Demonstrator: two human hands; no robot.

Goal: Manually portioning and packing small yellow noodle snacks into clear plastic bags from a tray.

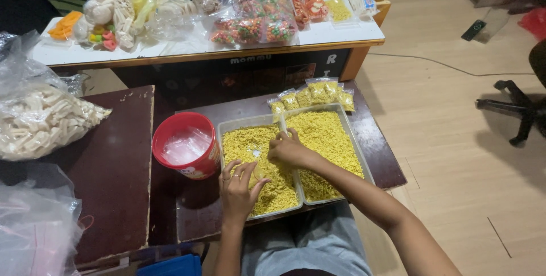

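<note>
A: From the head view, how much room is there around the two trays?

B: Little. The left tray and right tray sit edge to edge, filling the dark table; a red tub stands just left.

A: Packages?

B: Small clear packets of yellow snack line up behind the trays.

A: And the hands?

B: The left hand pinches a small clear bag over the left tray. The right hand rests curled, fingers in the yellow snack at the divide; I can't tell whether it holds any.

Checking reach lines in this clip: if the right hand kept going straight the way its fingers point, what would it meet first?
The right hand points up-left across the clear plastic trays of yellow snack bits. Its fingertips already touch the snack, so that comes first; beyond, probably the tray rim, though depth is unclear.
</note>
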